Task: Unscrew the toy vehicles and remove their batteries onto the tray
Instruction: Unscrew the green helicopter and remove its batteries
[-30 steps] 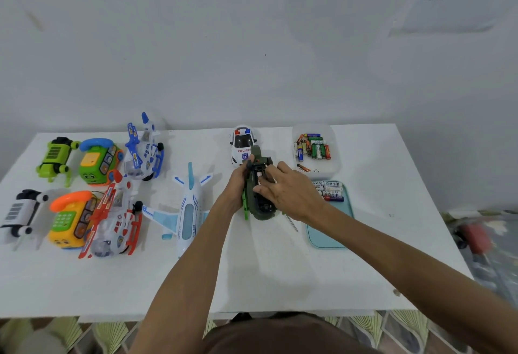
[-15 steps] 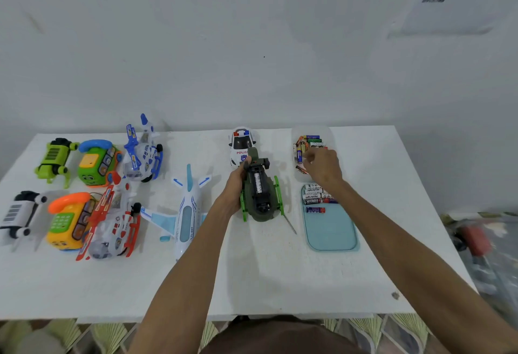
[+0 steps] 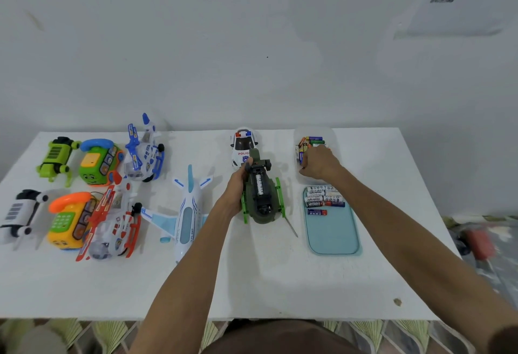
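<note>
Left hand [image 3: 236, 185] grips the helicopter [image 3: 262, 205], right hand [image 3: 319, 164] is in the box [image 3: 333, 134]
One battery [image 3: 259, 184] sits in the helicopter's open slot. The clear box holds batteries [image 3: 311, 141]; I cannot tell if the right hand pinches one. More lie at the far end of the tray [image 3: 332, 235].

An olive-green toy helicopter [image 3: 262, 199] lies belly-up at mid-counter, gripped at its far end by the left hand [image 3: 238, 182], its battery bay uncovered with one white-labelled battery [image 3: 259, 185] inside. Just to its right, a pale blue tray [image 3: 333, 238] carries a cluster of loose batteries [image 3: 322, 198] at its far end, with a lone blue battery [image 3: 316, 212] just nearer.
</note>
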The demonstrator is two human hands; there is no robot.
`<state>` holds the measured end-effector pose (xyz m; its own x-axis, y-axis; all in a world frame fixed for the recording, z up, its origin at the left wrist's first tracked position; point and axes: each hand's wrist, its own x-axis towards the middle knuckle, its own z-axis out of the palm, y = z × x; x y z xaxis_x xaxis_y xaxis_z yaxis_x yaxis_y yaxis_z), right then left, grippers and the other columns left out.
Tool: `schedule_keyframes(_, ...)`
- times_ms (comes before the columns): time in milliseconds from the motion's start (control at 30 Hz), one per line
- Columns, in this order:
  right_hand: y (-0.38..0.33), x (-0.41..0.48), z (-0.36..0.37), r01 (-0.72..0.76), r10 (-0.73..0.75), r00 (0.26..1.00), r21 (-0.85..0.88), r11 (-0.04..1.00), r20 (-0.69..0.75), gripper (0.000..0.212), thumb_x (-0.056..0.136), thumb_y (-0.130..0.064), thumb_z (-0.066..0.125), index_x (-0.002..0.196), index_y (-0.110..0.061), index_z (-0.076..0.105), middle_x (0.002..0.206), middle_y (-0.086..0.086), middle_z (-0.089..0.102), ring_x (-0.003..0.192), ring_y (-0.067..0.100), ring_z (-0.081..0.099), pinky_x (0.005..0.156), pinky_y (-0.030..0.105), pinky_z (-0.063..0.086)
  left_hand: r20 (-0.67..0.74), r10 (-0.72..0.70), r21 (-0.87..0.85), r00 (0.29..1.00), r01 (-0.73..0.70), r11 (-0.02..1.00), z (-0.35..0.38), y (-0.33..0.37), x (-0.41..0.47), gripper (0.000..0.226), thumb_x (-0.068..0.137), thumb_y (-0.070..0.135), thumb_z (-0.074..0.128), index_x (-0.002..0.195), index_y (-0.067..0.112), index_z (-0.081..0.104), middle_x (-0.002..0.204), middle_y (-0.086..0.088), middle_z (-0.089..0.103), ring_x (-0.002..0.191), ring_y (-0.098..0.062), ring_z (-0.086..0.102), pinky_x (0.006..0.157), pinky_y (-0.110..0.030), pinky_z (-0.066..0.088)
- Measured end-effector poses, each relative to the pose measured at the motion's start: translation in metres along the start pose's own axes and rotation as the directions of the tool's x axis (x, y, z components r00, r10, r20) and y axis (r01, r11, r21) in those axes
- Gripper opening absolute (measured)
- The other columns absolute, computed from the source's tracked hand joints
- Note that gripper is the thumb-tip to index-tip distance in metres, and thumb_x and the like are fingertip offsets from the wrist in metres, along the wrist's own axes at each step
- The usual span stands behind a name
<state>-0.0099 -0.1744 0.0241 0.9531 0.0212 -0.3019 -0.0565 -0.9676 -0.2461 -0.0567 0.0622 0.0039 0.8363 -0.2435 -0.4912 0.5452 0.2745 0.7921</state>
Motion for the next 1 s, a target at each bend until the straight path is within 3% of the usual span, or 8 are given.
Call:
schedule_keyframes(267,-0.007,-0.003,-0.004,0.140,-0.140,0.990,-0.081,0.987,0.000,0.017,0.088,-0.012,0.067,0.103,-0.011,0.075,0.109,0.007,0.071,0.105,0.024,0.064,0.080,0.031,0.051,-0.010,-0.005,-0.004,1.000,0.005,1.000,0.002,0.002,-0.004,0.052,0.103,0.050,0.051,0.124,0.004,0.063,0.088,-0.012,0.072,0.074,-0.026,0.071,0.067,-0.034,0.060)
schedule_keyframes(367,-0.007,-0.002,-0.005,0.116,-0.115,0.993,-0.060,0.991,0.014,0.019,0.088,-0.012,0.068,0.104,-0.010,0.076,0.109,0.006,0.073,0.103,0.024,0.066,0.082,0.031,0.054,-0.001,-0.004,-0.002,1.000,0.004,1.000,0.002,0.002,-0.004,0.055,0.103,0.049,0.050,0.129,0.002,0.062,0.088,-0.012,0.072,0.075,-0.026,0.071,0.067,-0.034,0.060)
schedule_keyframes(467,-0.001,-0.006,-0.006,0.055,-0.047,0.994,0.077,0.996,-0.097,0.019,0.092,-0.022,0.067,0.110,-0.016,0.073,0.103,0.005,0.072,0.098,0.024,0.065,0.084,0.033,0.053,0.003,-0.012,-0.007,1.000,0.012,1.000,0.002,0.003,-0.006,0.053,0.103,0.049,0.050,0.125,0.003,0.063,0.087,-0.013,0.073,0.074,-0.027,0.072,0.067,-0.034,0.060)
schedule_keyframes(600,-0.002,-0.020,-0.007,0.098,0.013,0.936,0.296,0.950,-0.352,0.023,0.100,-0.018,0.052,0.114,-0.017,0.071,0.082,0.005,0.068,0.066,0.018,0.057,0.069,0.028,0.049,0.011,-0.017,-0.007,1.000,0.017,1.000,0.001,0.003,-0.004,0.052,0.102,0.050,0.051,0.123,0.004,0.065,0.088,-0.013,0.072,0.075,-0.027,0.072,0.068,-0.034,0.060)
schedule_keyframes(700,-0.017,-0.038,-0.011,0.115,0.072,0.952,0.566,0.816,-0.297,0.021,0.099,-0.010,0.052,0.114,-0.011,0.067,0.076,0.003,0.066,0.060,0.018,0.064,0.067,0.030,0.059,0.002,-0.019,-0.006,1.000,0.019,1.000,0.001,0.004,-0.005,0.047,0.103,0.049,0.051,0.111,0.006,0.068,0.083,-0.010,0.073,0.071,-0.025,0.072,0.067,-0.033,0.059)
schedule_keyframes(800,-0.034,-0.057,-0.011,0.062,0.094,0.983,0.769,0.636,-0.157,0.022,0.090,-0.011,0.068,0.112,-0.008,0.067,0.091,0.006,0.071,0.077,0.020,0.072,0.069,0.019,0.059,0.000,-0.015,-0.007,1.000,0.015,1.000,0.003,0.003,-0.006,0.047,0.103,0.049,0.050,0.111,0.007,0.068,0.081,-0.008,0.073,0.071,-0.024,0.071,0.067,-0.033,0.059)
schedule_keyframes(867,-0.043,-0.066,-0.009,0.085,0.060,0.986,0.771,0.631,-0.158,0.017,0.086,-0.011,0.071,0.103,-0.012,0.074,0.092,0.000,0.073,0.086,0.015,0.072,0.076,0.020,0.057,0.000,-0.006,-0.002,1.000,0.006,1.000,0.004,0.003,-0.006,0.049,0.104,0.049,0.049,0.116,0.007,0.069,0.081,-0.008,0.073,0.071,-0.023,0.071,0.067,-0.033,0.059)
schedule_keyframes(1000,-0.058,-0.081,-0.004,0.190,0.012,0.970,0.780,0.596,-0.245,0.019,0.084,-0.013,0.074,0.100,-0.022,0.078,0.089,-0.007,0.076,0.084,0.008,0.072,0.080,0.016,0.055,0.014,0.011,-0.002,1.000,-0.011,1.000,0.004,0.003,-0.008,0.049,0.104,0.051,0.047,0.118,0.011,0.071,0.086,-0.011,0.073,0.076,-0.025,0.071,0.070,-0.034,0.059)
